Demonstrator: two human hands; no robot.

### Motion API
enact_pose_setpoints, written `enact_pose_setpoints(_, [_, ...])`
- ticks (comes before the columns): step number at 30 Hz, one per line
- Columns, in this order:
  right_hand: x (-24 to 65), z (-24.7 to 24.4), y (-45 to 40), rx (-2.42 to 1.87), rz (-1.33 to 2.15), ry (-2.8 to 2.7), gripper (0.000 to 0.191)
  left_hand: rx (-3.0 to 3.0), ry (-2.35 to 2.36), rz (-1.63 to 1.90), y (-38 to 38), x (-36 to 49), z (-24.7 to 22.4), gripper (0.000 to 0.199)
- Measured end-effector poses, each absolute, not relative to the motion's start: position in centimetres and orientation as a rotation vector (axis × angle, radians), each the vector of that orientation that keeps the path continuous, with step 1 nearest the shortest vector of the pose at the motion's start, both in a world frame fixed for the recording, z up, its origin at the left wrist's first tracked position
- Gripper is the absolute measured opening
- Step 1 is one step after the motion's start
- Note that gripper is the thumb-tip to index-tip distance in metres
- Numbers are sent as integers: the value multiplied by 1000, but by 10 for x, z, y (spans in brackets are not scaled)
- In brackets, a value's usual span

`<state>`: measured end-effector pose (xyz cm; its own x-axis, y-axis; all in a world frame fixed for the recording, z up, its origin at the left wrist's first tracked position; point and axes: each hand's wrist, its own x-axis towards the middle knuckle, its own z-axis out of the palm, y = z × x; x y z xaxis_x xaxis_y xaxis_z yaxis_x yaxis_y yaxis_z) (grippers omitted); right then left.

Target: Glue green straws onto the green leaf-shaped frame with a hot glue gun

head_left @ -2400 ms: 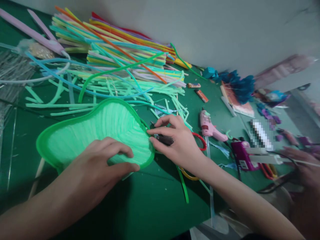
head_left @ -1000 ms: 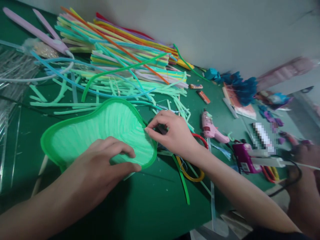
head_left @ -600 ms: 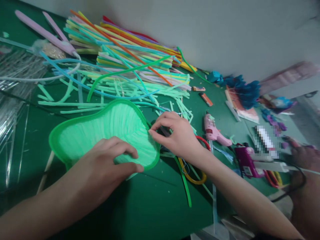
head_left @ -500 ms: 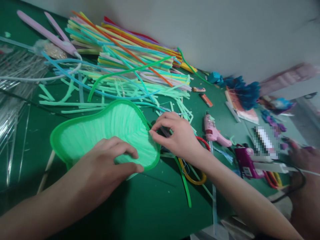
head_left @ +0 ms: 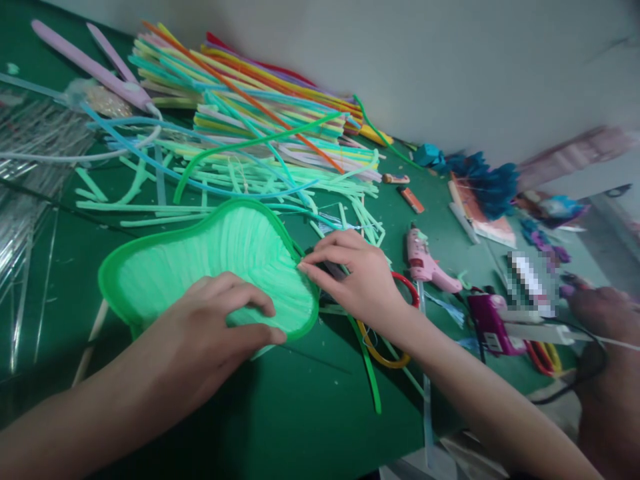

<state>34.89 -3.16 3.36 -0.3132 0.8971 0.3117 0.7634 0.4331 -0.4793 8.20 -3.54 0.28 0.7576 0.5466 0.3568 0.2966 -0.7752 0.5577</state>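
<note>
A leaf-like piece of light green pipe cleaners (head_left: 235,247) lies on the table, framed by a thick darker green pipe-cleaner rim (head_left: 193,227). My left hand (head_left: 220,327) rests over its near side, thumb and index finger apart, with the thumb tip at the near rim. Its other fingers are partly hidden. At the right side of the piece, the fingertips of my right hand (head_left: 350,267) pinch the rim. Beneath that hand, scissors with a red and yellow handle (head_left: 390,360) are partly covered.
Bundled coloured pipe cleaners (head_left: 240,87) and cut green pieces lie behind. A pink glue gun (head_left: 425,257) and a purple device (head_left: 493,323) are to the right. A pink hair straightener (head_left: 95,63) lies far left. Another person's hand (head_left: 600,310) is at the right edge.
Hardly anything differs. Both my hands keep their places on the green piece, and the whole view has shifted slightly. The other person's hand at the right has moved a little.
</note>
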Motion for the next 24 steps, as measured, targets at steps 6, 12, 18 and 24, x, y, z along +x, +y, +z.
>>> enact_pose_setpoints(6, [356,36,-47,-1263,154,-2329,19,2472,628,699,-33,82,6,30])
enact_pose_setpoints(12, [366,42,-61,-1240,296,-2461,88,2490,614,599,-31,79,9,33])
enact_pose_setpoints(18, [364,38,-64,-1290,311,-2445,78,2457,662,599,-34,80,9,33])
enact_pose_setpoints(24, [361,38,-68,-1354,330,-2425,72,2445,618,623,-33,81,6,31])
